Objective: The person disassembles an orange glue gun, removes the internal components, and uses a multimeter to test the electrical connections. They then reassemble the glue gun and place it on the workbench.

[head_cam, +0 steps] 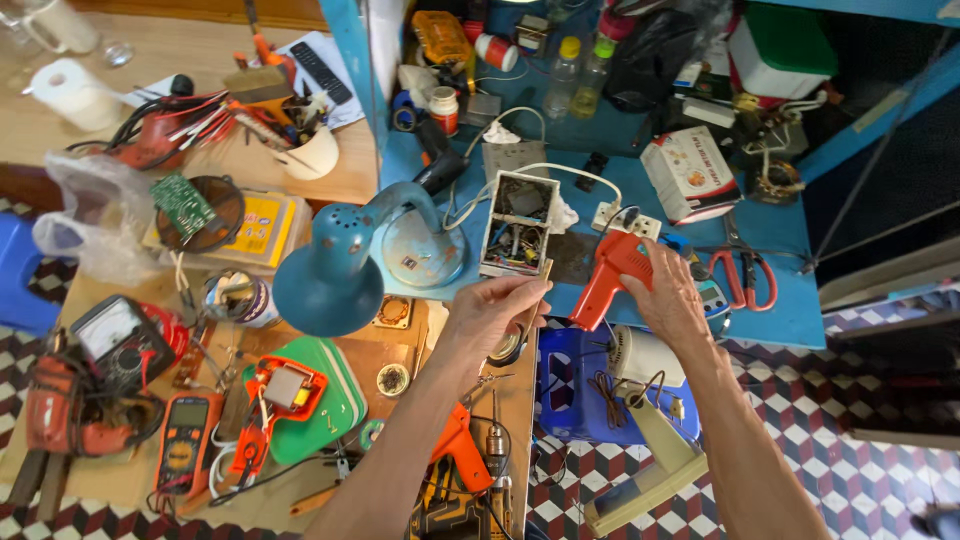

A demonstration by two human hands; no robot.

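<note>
My left hand (pixel 492 318) is raised over the bench edge and pinches a thin pale stick (pixel 541 283) between its fingers. Just above it lies an open white box of electronic parts (pixel 517 224) with a white cable. My right hand (pixel 668 296) grips a red-orange pistol-shaped tool (pixel 610 272), which points up toward a white power strip (pixel 622 217) on the blue table (pixel 790 300).
A teal desk lamp (pixel 340 265) bends over the wooden bench. Multimeters (pixel 186 436), a green case (pixel 330 400), an orange gun tool (pixel 462 450), red-handled scissors (pixel 745 270), bottles, a cardboard box (pixel 690 172) and a blue stool (pixel 580 390) crowd the area.
</note>
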